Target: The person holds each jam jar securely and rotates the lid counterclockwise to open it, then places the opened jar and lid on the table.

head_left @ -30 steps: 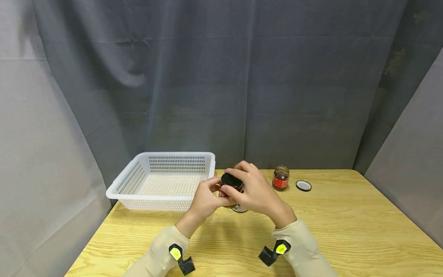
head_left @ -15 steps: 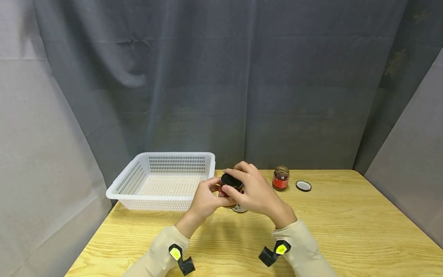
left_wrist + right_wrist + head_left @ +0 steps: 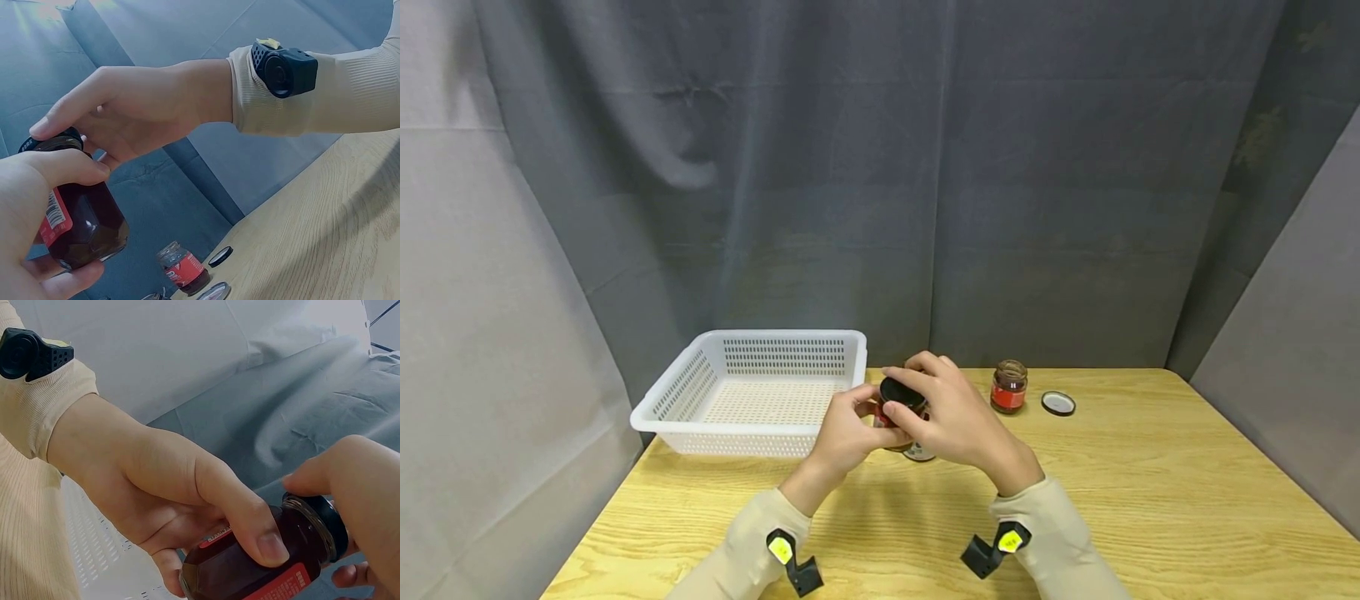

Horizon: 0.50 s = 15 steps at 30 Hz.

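My left hand (image 3: 842, 429) grips a glass jar (image 3: 94, 219) of dark contents by its body, off the table. The jar has a red label with a barcode and is tilted. On its mouth sits a black lid (image 3: 901, 392), which my right hand (image 3: 953, 410) holds at the rim between thumb and fingers. In the right wrist view, the lid (image 3: 337, 531) is still around the jar's neck. A second jar (image 3: 1008, 387), red-labelled and lidless, stands at the back of the table. To its right lies a lid (image 3: 1058, 403), pale inside up.
A white perforated basket (image 3: 748, 429) stands at the back left of the wooden table (image 3: 1150, 483). Behind my hands lies another round lid (image 3: 920, 452), partly hidden; it also shows beside the second jar in the left wrist view. Grey curtains surround the table.
My right fingers have shifted slightly on the black lid. The left hand, the jar and the things on the table stay in place.
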Motion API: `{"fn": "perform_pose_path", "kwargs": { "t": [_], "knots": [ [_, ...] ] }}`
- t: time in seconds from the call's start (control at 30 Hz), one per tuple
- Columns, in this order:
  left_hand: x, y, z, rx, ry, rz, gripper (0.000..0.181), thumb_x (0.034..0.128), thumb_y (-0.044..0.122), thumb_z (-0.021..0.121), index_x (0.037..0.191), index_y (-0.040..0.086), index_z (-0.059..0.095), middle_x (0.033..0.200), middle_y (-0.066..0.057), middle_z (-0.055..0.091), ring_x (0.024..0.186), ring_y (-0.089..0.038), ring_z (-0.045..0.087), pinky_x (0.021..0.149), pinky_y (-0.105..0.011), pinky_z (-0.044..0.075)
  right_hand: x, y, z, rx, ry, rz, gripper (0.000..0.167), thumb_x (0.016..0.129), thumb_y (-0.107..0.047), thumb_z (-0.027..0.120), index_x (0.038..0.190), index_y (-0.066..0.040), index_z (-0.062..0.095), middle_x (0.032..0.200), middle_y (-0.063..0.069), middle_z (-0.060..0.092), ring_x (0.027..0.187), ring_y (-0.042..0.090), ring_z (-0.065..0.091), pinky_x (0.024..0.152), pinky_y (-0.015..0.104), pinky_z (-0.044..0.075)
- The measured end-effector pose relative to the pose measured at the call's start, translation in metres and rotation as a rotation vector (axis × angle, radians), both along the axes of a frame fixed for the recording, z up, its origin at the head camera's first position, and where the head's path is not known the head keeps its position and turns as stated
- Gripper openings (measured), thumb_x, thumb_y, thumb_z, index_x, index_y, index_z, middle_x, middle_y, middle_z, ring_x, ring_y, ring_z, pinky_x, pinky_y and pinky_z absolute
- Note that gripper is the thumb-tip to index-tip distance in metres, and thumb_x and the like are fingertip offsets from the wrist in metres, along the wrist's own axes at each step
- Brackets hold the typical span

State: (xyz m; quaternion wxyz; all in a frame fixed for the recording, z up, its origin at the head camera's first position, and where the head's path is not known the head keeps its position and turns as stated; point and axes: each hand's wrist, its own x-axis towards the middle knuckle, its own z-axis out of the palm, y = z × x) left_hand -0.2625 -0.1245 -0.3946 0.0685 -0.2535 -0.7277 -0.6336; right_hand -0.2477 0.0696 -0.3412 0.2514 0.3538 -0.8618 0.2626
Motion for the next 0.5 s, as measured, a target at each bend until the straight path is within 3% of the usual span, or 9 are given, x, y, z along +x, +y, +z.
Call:
{"fn": "perform_pose_path", "kwargs": {
  "t": [0.5],
  "knots": [
    [-0.0002, -0.0001, 0.0, 0.006, -0.015, 0.005, 0.044, 0.0749, 0.01, 0.09, 0.116, 0.012, 0.076, 0.114, -0.002, 0.07, 0.099, -0.029, 0.063, 0.071, -0.039, 0.059, -0.0008, 0.0006, -0.0005, 0.02, -0.013, 0.011, 0.045, 0.098, -0.035, 0.065, 0.138, -0.017, 0.069, 0.124, 0.004, 0.062, 0.107, 0.023, 0.054, 0.083, 0.042, 0.05]
  ]
}}
